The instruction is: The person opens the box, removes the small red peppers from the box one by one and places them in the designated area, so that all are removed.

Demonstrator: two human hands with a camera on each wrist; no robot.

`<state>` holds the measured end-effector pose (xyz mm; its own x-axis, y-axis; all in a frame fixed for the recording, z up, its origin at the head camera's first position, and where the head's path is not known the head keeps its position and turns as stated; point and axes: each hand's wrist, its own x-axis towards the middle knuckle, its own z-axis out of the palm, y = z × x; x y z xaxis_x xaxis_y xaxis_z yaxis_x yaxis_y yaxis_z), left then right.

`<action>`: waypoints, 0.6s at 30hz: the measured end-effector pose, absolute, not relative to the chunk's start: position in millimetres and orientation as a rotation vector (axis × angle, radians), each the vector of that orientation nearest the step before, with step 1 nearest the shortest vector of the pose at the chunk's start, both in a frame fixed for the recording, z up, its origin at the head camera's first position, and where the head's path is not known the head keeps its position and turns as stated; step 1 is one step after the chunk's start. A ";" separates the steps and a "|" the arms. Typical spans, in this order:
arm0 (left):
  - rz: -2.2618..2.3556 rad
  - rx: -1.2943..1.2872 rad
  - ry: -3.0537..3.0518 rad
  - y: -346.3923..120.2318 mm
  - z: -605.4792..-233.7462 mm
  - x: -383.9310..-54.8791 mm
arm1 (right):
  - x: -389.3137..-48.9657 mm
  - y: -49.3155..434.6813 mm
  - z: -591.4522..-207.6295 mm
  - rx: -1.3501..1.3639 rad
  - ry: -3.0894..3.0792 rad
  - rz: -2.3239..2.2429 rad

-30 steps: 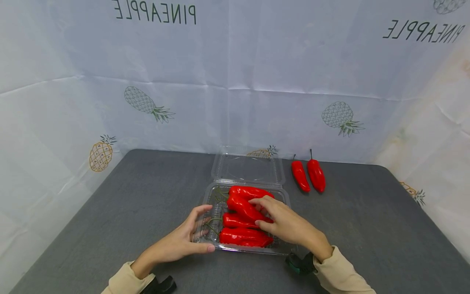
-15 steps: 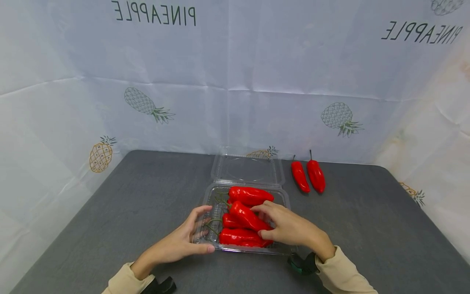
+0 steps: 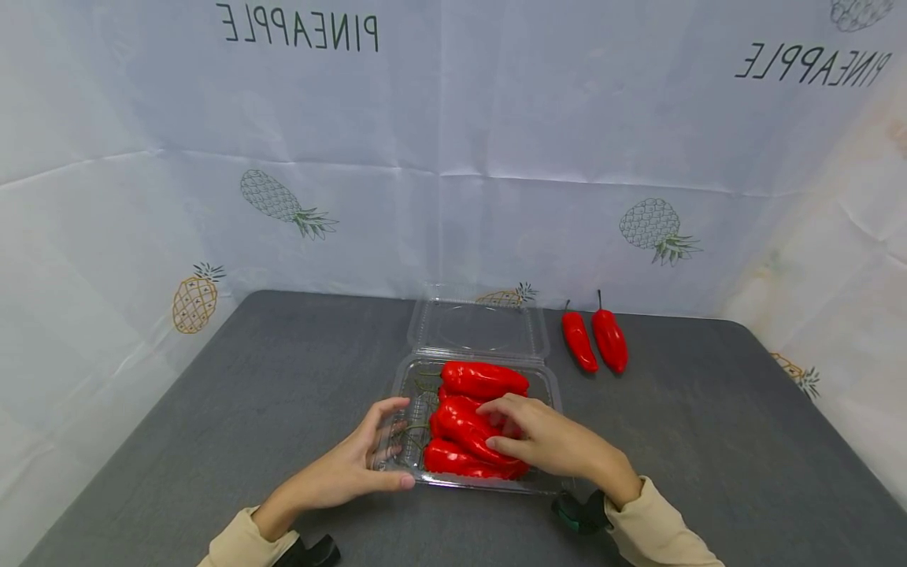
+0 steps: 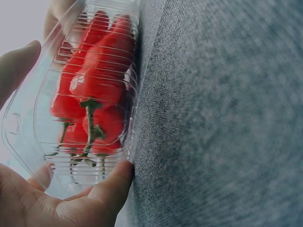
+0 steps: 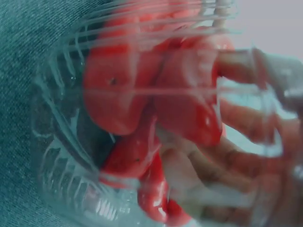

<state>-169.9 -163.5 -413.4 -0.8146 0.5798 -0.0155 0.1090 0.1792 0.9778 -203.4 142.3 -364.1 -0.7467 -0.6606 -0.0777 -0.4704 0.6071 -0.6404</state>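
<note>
A clear plastic clamshell container point(image 3: 413, 365) lies on the table with its lid tipped back, holding several glossy red peppers with green stems. My right hand point(image 3: 549, 437) reaches in from the right and holds a pepper point(image 3: 460, 421) lying on top of the others, thumb on its near side and fingers on its far side. That pepper slants over the front pepper point(image 3: 453, 459). Another pepper point(image 3: 485, 379) lies at the back of the container. At the left side my left hand point(image 3: 354, 461) spreads around the container, its straight fingers against the wall and thumb at the front corner.
Two thinner red chili peppers, one on the left point(image 3: 579, 341) and one on the right point(image 3: 610, 340), lie at the back right of the dark grey table point(image 3: 680, 409). The transparent lid point(image 3: 482, 319) lies towards the white pineapple-print curtain point(image 3: 439, 228) behind.
My right hand has shifted the top pepper forward from the middle, then slightly left, over the front pepper. The back pepper now shows more fully. My left hand has not moved.
</note>
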 end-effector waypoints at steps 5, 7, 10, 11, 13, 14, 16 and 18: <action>1.677 0.650 2.072 -163.9 -413.8 -170.2 | -203.0 143.5 -361.1 -0.917 2.521 -0.858; 1.678 0.651 2.069 -163.9 -413.7 -170.3 | -202.9 144.0 -359.7 -0.914 2.524 -0.838; 1.680 0.653 2.067 -163.7 -413.5 -170.1 | -202.2 144.2 -358.2 -0.904 2.525 -0.821; 1.682 0.654 2.066 -163.6 -413.3 -170.0 | -202.1 144.2 -358.3 -0.901 2.526 -0.815; 1.682 0.655 2.065 -163.6 -413.1 -169.9 | -201.8 144.1 -358.3 -0.887 2.523 -0.808; 1.681 0.654 2.064 -163.6 -412.9 -169.9 | -201.5 144.2 -358.2 -0.884 2.521 -0.807; 1.679 0.655 2.064 -163.6 -412.7 -169.8 | -201.0 144.7 -358.3 -0.875 2.513 -0.810; 1.678 0.657 2.061 -163.5 -412.6 -169.8 | -200.7 145.3 -358.4 -0.866 2.501 -0.815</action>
<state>-169.8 -163.5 -412.6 -0.8092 0.5873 -0.0132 0.1061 0.1682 0.9800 -200.7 145.3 -358.4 -0.7430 -0.6522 -0.1506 -0.4383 0.6441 -0.6269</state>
